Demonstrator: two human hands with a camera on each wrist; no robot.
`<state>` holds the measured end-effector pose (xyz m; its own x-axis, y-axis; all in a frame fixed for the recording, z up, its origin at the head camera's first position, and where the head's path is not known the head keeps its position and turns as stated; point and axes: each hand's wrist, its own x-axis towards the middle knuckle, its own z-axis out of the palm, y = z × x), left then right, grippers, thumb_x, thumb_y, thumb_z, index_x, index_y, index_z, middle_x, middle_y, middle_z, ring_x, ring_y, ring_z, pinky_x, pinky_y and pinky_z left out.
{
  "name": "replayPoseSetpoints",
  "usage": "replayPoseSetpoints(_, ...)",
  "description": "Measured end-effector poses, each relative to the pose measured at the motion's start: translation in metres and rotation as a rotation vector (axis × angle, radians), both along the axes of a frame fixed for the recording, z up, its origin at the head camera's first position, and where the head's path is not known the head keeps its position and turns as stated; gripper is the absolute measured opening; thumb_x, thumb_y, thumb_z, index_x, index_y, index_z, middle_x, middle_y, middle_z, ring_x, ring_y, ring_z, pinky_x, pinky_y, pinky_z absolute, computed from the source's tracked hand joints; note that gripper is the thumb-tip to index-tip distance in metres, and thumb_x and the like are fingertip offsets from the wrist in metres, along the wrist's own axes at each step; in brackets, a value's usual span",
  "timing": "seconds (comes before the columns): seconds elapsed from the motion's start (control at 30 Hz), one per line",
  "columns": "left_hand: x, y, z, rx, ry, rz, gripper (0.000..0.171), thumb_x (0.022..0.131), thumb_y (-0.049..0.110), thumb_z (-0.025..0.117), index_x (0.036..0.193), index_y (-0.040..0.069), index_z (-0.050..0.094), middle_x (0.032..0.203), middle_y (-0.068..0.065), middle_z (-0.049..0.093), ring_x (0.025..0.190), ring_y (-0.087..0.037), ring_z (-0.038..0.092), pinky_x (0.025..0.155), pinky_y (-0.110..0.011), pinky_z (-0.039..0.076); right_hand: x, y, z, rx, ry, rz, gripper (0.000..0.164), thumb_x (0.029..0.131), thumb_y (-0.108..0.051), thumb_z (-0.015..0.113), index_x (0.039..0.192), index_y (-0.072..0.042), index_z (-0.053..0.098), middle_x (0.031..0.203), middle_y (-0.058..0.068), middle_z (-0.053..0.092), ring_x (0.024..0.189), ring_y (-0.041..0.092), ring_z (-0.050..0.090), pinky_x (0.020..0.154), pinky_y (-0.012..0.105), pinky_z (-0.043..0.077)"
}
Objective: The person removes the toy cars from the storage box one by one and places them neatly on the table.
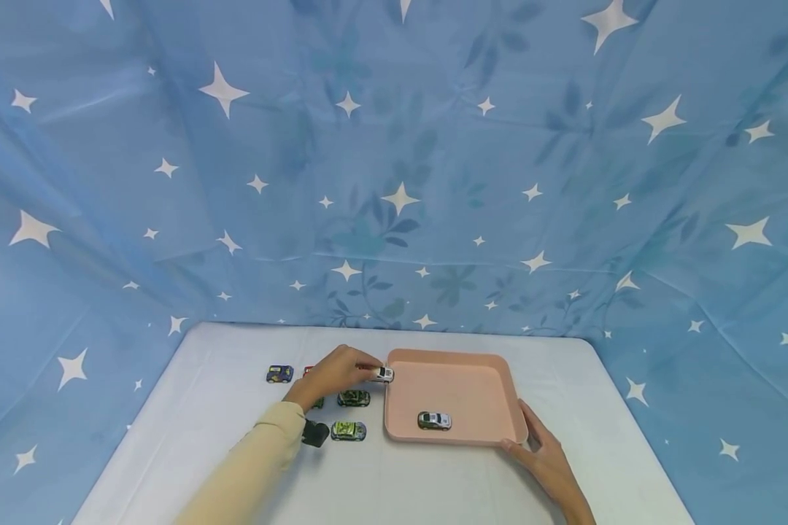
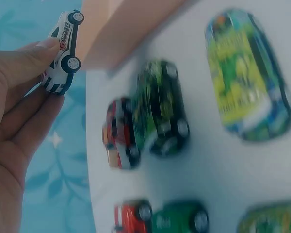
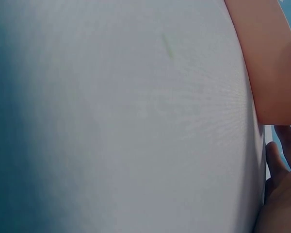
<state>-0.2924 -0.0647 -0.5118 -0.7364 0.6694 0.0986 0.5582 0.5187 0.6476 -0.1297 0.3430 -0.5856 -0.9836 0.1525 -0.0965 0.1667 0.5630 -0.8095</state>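
My left hand pinches a small white toy car between thumb and fingers, at the left rim of a pink tray. Inside that tray, near its front side, sits a silver-and-white toy car. At the tray's front right corner, my right hand grips the tray, thumb on the near side and fingers along the right side. The right wrist view catches only part of this hand beside the tray's wall.
Several toy cars stand left of the tray: a yellow-green one, a camouflage green one, a blue one, a red one and a green one. Blue star-patterned cloth surrounds the white table.
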Motion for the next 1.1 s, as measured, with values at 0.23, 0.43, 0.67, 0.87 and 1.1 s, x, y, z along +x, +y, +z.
replayPoseSetpoints(0.23, 0.003, -0.033, -0.002, 0.006, -0.024, 0.057, 0.025, 0.093, 0.018, 0.067, 0.118, 0.014, 0.073, 0.108, 0.006, 0.073, 0.095, -0.004, 0.066, 0.082, -0.028, 0.055, 0.0, -0.001, -0.003, -0.012, -0.004, -0.004, 0.089, 0.087, -0.041, 0.072, 0.157, -0.022, 0.021, 0.16, 0.01, 0.022, 0.146, 0.038, 0.021, 0.113, 0.064, 0.017)
replayPoseSetpoints(0.43, 0.005, -0.059, 0.003, 0.005, -0.033, 0.101, 0.024, 0.093, 0.016, 0.068, 0.117, 0.014, 0.073, 0.108, 0.003, 0.072, 0.088, -0.006, 0.067, 0.075, -0.029, 0.055, -0.001, 0.0, -0.005, 0.003, -0.005, -0.005, 0.089, 0.086, -0.043, 0.072, 0.157, -0.023, 0.021, 0.16, 0.01, 0.022, 0.146, 0.037, 0.02, 0.113, 0.062, 0.017)
replayPoseSetpoints(0.67, 0.005, -0.087, 0.002, 0.009, -0.03, 0.121, 0.026, 0.092, 0.016, 0.068, 0.117, 0.009, 0.072, 0.108, -0.001, 0.073, 0.085, -0.006, 0.067, 0.071, -0.027, 0.055, -0.002, 0.003, -0.002, 0.01, -0.025, -0.01, 0.091, 0.087, -0.044, 0.071, 0.158, -0.023, 0.019, 0.161, 0.01, 0.02, 0.146, 0.038, 0.018, 0.113, 0.063, 0.016)
replayPoseSetpoints(0.87, 0.009, -0.115, -0.003, -0.038, -0.004, 0.181, 0.025, 0.091, 0.018, 0.07, 0.115, 0.011, 0.074, 0.107, 0.0, 0.073, 0.093, -0.011, 0.068, 0.076, -0.03, 0.056, -0.002, 0.007, -0.003, 0.014, -0.004, -0.003, 0.089, 0.087, -0.044, 0.071, 0.157, -0.025, 0.02, 0.161, 0.009, 0.022, 0.147, 0.037, 0.018, 0.113, 0.064, 0.016)
replayPoseSetpoints(1.1, 0.015, -0.147, -0.003, -0.084, 0.024, 0.226, 0.026, 0.09, 0.018, 0.07, 0.115, 0.012, 0.074, 0.111, -0.003, 0.072, 0.099, -0.017, 0.068, 0.078, -0.032, 0.056, -0.003, 0.005, -0.005, 0.008, 0.005, 0.007, 0.089, 0.087, -0.042, 0.072, 0.158, -0.025, 0.02, 0.161, 0.009, 0.021, 0.146, 0.037, 0.019, 0.113, 0.064, 0.017)
